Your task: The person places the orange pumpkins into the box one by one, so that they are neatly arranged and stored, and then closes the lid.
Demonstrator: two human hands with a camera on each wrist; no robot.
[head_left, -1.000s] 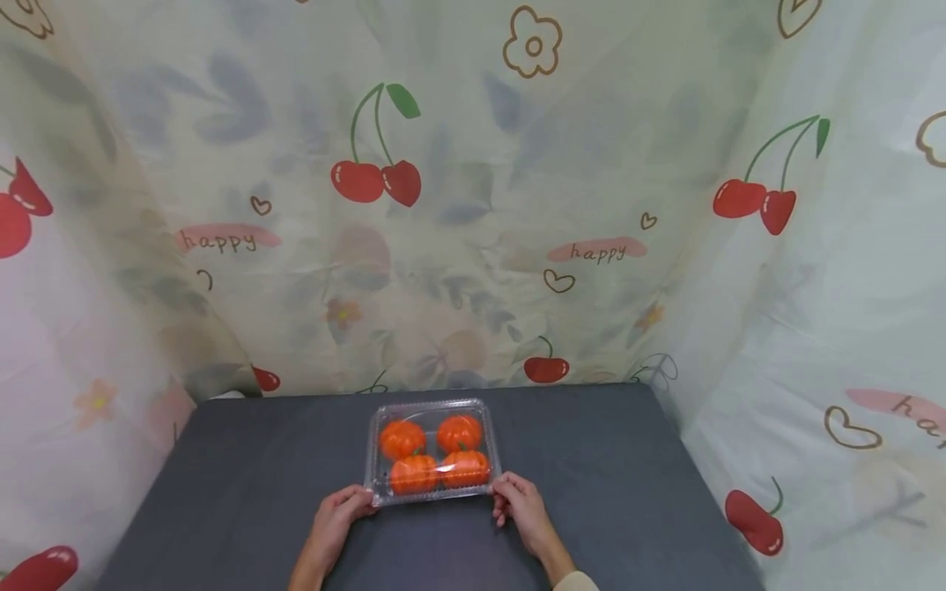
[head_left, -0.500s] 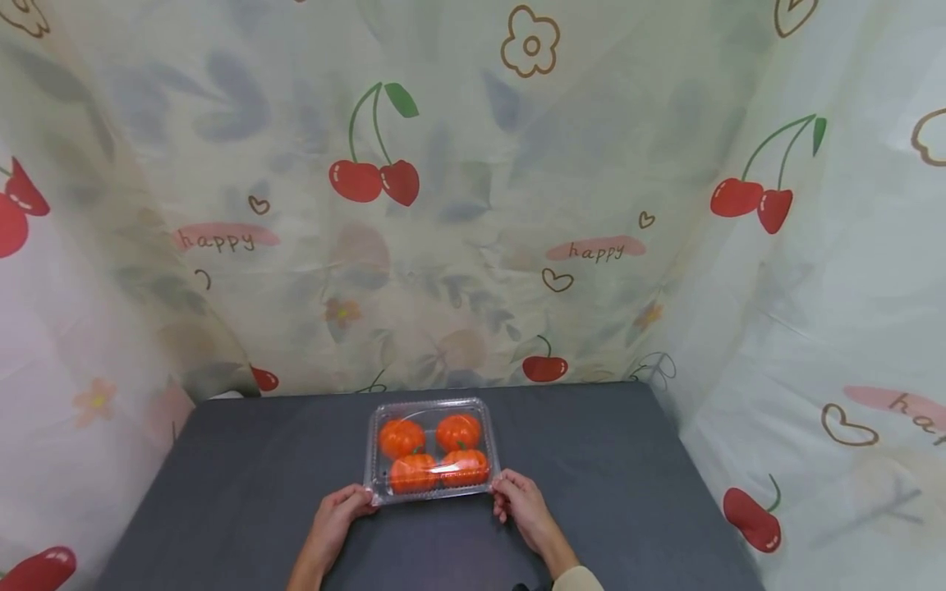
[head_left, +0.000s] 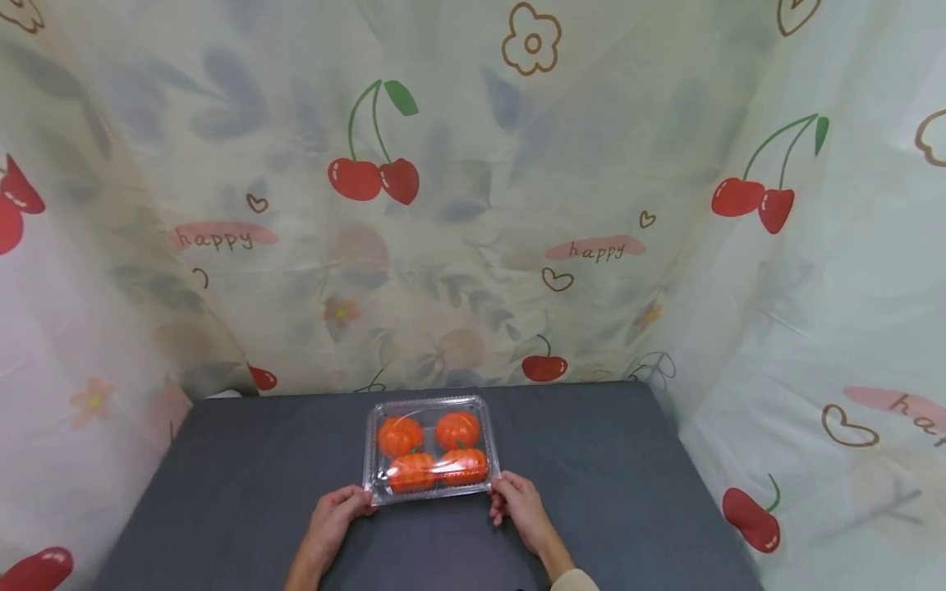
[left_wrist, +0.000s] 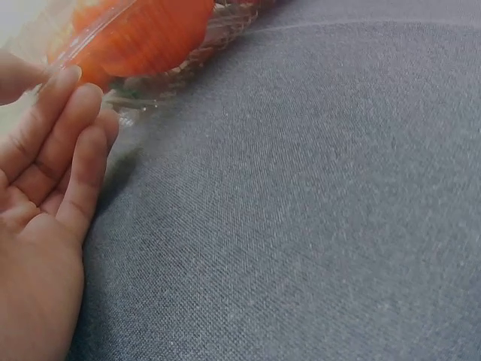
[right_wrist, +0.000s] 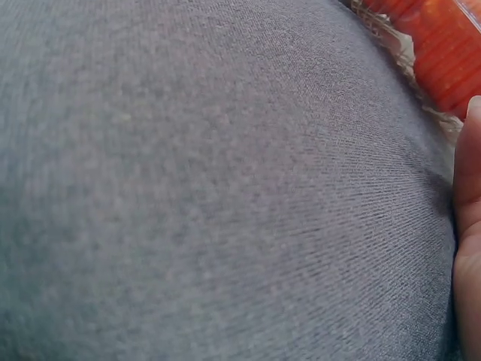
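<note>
A clear plastic clamshell box (head_left: 431, 427) rests on the dark cloth, its lid over several small orange pumpkins (head_left: 411, 473) with green stems. At the box's near left corner my left hand (head_left: 334, 519) pinches the rim between thumb and fingers; the left wrist view shows the thumb above and fingertips below that edge. My right hand (head_left: 523, 510) pinches the near right corner, its lower fingers curled. Only a sliver of the right hand (right_wrist: 469, 218) shows in the right wrist view, beside the orange pumpkin (right_wrist: 451, 56) seen through the plastic.
A dark grey cloth (head_left: 606, 492) covers the table, which ends at a patterned curtain (head_left: 458, 246) behind. More curtain hangs at the left and right sides. A small white object (head_left: 225, 394) peeks out at the back left corner.
Both hands keep their hold on the box's near corners. The box's lid shows slightly shifted reflections near its front; otherwise almost nothing has moved.
</note>
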